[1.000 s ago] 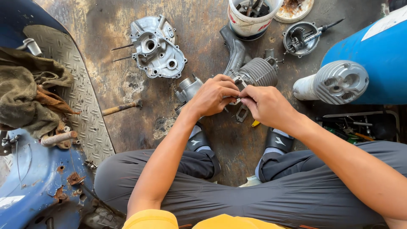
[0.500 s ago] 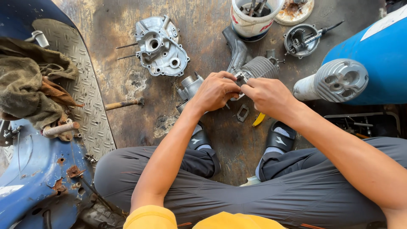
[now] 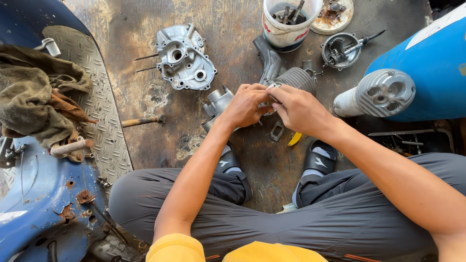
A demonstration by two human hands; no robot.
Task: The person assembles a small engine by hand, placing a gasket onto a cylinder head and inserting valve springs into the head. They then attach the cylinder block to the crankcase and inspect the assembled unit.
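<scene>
Ribbed grey metal engine cylinder (image 3: 297, 77) lies on the stained concrete floor (image 3: 116, 29) in front of the seated person, partly hidden behind both hands. Left hand (image 3: 245, 104) and right hand (image 3: 298, 107) meet just in front of it, fingers curled close together over a small part that they cover; what they grip cannot be told. A cast aluminium crankcase cover (image 3: 184, 58) rests further left with two thin studs projecting, and a small grey housing (image 3: 216, 104) lies just beside the left wrist. Beyond the cylinder stands a white plastic bucket (image 3: 289, 24) holding tools, with a rusty round lid (image 3: 332, 14) and a round metal plate with a cable (image 3: 342, 48) near it. A finned cylinder head (image 3: 386, 92) leans against a blue curved body panel (image 3: 427, 63) at right. A flat gasket (image 3: 276, 131) and a yellow-handled tool (image 3: 294, 139) lie under the hands. At left, dirty rags (image 3: 34, 102) sit on a checker-plate footboard (image 3: 102, 106), and a wooden-handled tool (image 3: 141, 120) lies near it.
</scene>
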